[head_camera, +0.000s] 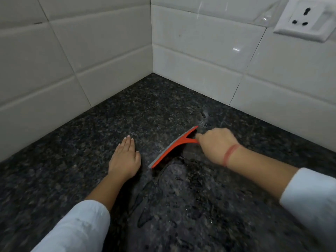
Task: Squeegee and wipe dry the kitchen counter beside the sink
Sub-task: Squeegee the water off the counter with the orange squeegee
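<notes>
An orange squeegee (pixel 173 146) with a grey rubber blade lies with its blade edge on the dark speckled granite counter (pixel 72 170), slanting from lower left to upper right. My right hand (pixel 216 144) grips its handle from the right, fingers curled round it. Flat on the counter just left of the blade rests my left hand (pixel 125 157), fingers straight and together. Water streaks and droplets (pixel 181 179) glisten on the stone below and right of the blade.
White tiled walls (pixel 109 51) meet in a corner behind the counter. A white wall socket (pixel 307 19) sits at the upper right. More droplets (pixel 205 115) lie near the right wall's base.
</notes>
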